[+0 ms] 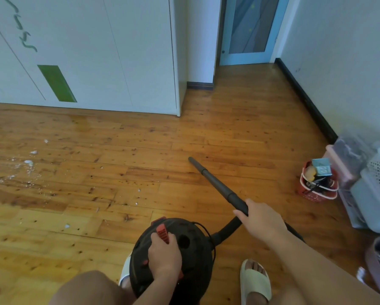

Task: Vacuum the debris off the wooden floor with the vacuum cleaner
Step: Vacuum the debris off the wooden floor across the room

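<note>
A round black vacuum cleaner [191, 245] with red trim stands on the wooden floor [184, 139] just in front of my feet. My left hand [163, 256] grips the handle on its top. A black wand [215, 183] runs from my right hand [260, 220], which grips its near end, out to an open tip resting near the floor at the centre. White debris [28, 162] lies scattered over the boards at the left, with a few specks [66, 226] closer to the vacuum. The wand tip is well to the right of the debris.
A white wardrobe [96, 62] with a green panel lines the far left. A blue glass door [248, 29] is at the back. A red basket [317, 183] of odds and ends, plastic bins [365, 186] and more clutter crowd the right wall.
</note>
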Demonstrator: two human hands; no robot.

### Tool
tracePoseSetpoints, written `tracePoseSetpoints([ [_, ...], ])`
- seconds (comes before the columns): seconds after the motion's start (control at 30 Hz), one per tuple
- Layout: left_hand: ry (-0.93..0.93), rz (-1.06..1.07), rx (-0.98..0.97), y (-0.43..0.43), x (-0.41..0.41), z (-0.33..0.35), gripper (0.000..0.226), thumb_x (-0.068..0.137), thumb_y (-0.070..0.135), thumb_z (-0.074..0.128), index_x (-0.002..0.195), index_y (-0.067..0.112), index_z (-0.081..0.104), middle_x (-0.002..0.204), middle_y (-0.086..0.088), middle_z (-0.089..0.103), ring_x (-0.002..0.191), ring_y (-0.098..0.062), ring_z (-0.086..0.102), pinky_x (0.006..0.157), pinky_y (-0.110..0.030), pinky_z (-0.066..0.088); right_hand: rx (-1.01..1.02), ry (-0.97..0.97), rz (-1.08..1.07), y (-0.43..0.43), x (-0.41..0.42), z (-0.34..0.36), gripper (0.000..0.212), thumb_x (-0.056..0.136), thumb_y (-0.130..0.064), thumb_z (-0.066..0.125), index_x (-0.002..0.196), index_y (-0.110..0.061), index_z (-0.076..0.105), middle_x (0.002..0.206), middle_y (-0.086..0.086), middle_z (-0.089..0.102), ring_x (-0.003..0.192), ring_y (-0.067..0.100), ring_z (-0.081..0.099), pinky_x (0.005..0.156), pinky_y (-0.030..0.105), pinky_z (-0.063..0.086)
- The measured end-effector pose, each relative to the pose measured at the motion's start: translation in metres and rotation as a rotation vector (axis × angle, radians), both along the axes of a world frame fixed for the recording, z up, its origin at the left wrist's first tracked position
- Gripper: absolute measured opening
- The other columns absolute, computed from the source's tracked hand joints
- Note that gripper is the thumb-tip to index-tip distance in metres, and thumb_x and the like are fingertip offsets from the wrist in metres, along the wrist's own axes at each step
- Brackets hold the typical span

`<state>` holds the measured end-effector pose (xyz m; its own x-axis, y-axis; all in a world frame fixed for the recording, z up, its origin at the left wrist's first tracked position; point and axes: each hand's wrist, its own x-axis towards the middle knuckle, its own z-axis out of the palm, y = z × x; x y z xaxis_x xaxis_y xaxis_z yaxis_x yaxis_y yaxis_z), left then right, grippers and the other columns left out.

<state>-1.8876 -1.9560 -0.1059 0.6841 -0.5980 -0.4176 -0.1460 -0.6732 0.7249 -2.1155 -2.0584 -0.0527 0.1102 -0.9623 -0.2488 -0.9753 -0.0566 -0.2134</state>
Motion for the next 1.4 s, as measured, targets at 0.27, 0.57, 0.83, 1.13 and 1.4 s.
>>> tracePoseSetpoints([
  [0.27,-0.039,-0.077,0.019,0.015,0.001,0.009,0.015,0.103,0.032,0.05,0.1,0.018,0.05,0.088,-0.002,0.063,0.078,-0.016,0.063,0.074,-0.039,0.057,0.02,0.044,0.083,0.026,-0.013,0.013,0.033,0.103,-0.06,0.044,0.11,-0.029,0.05,0.082,-0.009,0.063,0.065,0.007,0.062,0.052,0.022,0.046],
  [0.57,-0.064,-0.098,-0.061,0.076,0.021,0.012,0.013,0.101,0.032,0.056,0.098,0.02,0.057,0.083,-0.002,0.069,0.075,-0.018,0.068,0.074,-0.043,0.061,0.03,-0.001,0.149,0.1,-0.036,0.011,0.03,0.102,-0.06,0.045,0.099,-0.031,0.048,0.078,-0.006,0.066,0.064,0.009,0.066,0.06,0.029,0.057],
  [0.83,-0.031,-0.107,-0.098,0.117,0.021,0.004,0.015,0.101,0.035,0.056,0.095,0.021,0.056,0.084,-0.002,0.067,0.074,-0.02,0.067,0.075,-0.044,0.061,0.006,0.023,0.214,0.156,-0.029,0.007,0.031,0.101,-0.064,0.043,0.099,-0.033,0.047,0.077,-0.008,0.065,0.061,0.007,0.062,0.058,0.03,0.055],
  [1.13,-0.027,0.033,-0.068,0.129,0.043,-0.003,0.014,0.102,0.03,0.053,0.098,0.016,0.056,0.089,-0.001,0.064,0.084,-0.02,0.063,0.081,-0.042,0.056,0.023,0.092,0.304,0.137,-0.006,0.019,0.033,0.1,-0.066,0.042,0.104,-0.035,0.051,0.074,-0.008,0.067,0.059,0.008,0.064,0.056,0.029,0.056],
  [1.4,-0.073,-0.185,0.062,0.134,0.074,0.007,0.018,0.098,0.023,0.058,0.113,0.022,0.048,0.093,0.0,0.064,0.083,-0.018,0.066,0.074,-0.033,0.054,-0.051,0.143,0.24,0.103,0.033,0.026,0.037,0.104,-0.062,0.039,0.111,-0.028,0.052,0.076,-0.008,0.063,0.059,0.009,0.062,0.053,0.027,0.056],
])
